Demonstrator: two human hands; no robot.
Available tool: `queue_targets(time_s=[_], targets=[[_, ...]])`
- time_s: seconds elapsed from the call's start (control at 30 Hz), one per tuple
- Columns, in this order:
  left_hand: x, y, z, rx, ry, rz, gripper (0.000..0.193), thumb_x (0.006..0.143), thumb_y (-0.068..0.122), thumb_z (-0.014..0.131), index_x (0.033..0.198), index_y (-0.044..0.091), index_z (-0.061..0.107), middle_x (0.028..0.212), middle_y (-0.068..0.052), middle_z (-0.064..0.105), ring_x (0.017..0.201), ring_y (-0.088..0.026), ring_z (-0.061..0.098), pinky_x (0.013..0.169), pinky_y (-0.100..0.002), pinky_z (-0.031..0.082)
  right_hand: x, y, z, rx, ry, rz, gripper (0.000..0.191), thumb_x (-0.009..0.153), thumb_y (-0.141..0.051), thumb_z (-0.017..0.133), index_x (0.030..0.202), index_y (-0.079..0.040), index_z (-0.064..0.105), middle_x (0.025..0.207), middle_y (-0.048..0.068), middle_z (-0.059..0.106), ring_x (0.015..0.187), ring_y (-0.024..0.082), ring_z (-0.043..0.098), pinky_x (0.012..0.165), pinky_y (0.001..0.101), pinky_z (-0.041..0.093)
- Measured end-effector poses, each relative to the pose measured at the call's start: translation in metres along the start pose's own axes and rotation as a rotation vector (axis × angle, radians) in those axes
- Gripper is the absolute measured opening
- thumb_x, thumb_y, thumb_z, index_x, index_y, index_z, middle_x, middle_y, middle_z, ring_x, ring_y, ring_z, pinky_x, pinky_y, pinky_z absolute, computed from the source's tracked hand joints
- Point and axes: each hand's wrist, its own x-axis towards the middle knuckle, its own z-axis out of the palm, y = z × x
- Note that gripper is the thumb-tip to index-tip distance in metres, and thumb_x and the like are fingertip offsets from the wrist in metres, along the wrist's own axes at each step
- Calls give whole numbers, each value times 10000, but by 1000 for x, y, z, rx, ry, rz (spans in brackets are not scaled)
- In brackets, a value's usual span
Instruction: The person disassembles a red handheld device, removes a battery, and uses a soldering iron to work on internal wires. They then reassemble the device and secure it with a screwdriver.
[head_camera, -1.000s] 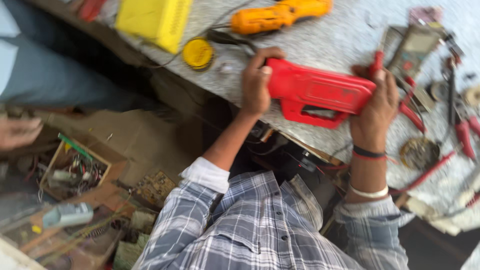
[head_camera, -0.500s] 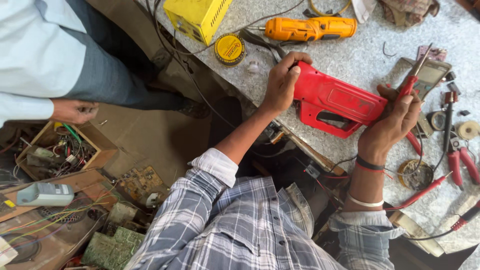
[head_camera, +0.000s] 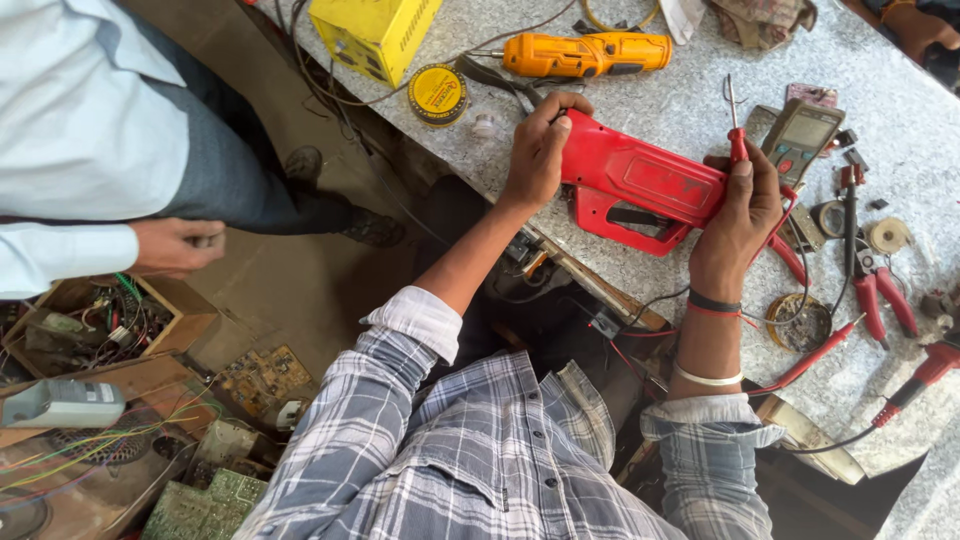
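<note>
A red plastic tool housing (head_camera: 640, 185), shaped like a pistol-grip power tool with a handle opening on its lower side, is held above the edge of the grey stone worktable (head_camera: 700, 80). Its long axis is laid from about 10 o'clock to 4 o'clock in the view, so that one end is taken by each hand.

The left hand (head_camera: 535, 155) is closed around the 10 o'clock end; the fingers are curled over the top edge and the thumb is pressed on the near side. The right hand (head_camera: 740, 215) is closed around the 4 o'clock end, and a thin screwdriver with a red handle (head_camera: 735, 130) is pinched in the same hand, its shaft pointed to 12 o'clock, away from the housing. Seen from either grip, the body of the housing is found between the two hands, and neither hand is nearer to it than the other, as both are touching it.

The housing looks rigid, matt and a little dusty, with a raised rectangular panel on its side.

At 12 o'clock from it an orange cordless screwdriver (head_camera: 585, 55) is lying, at 11 o'clock a round yellow tin (head_camera: 438, 94), and at 2 o'clock a grey multimeter (head_camera: 802, 140). Red-handled pliers (head_camera: 880, 290) are placed at 3 o'clock. Another person's hand (head_camera: 180, 245) is seen well apart at 9 o'clock.
</note>
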Motion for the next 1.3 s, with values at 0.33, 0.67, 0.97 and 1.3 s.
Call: queue_targets(time_s=[0.33,0.67,0.97,1.3], targets=[[1,1,-2,81,31,-45,320,1014,227,415,1115,17,635,957,-91,701,869,-167,667,822,-332,535,2,8,0,-31,0,-34,325,1163,-226,551,1356,26,625,1102,94,718,1006,134,682,913,281,565],[6,-4,-4,22,14,-16,331,1031,260,431,1134,15,627,997,-105,684,930,-182,652,868,-334,524,5,4,7,-42,4,-25,368,1152,-270,580,1367,27,621,1125,103,716,1002,130,669,923,282,557],[6,-13,-7,-9,-24,-75,381,1059,329,414,1172,32,624,1008,-76,669,893,-138,622,831,-320,521,7,4,8,-63,-6,-15,371,1173,-271,579,1380,36,617,1144,114,718,1044,144,684,944,295,569],[10,-10,-9,7,-13,-43,388,1077,345,430,1183,22,618,1059,-80,674,948,-146,630,883,-319,518,9,4,9,-91,-20,-35,358,1192,-259,571,1386,37,617,1139,105,711,1061,153,678,969,302,553]])
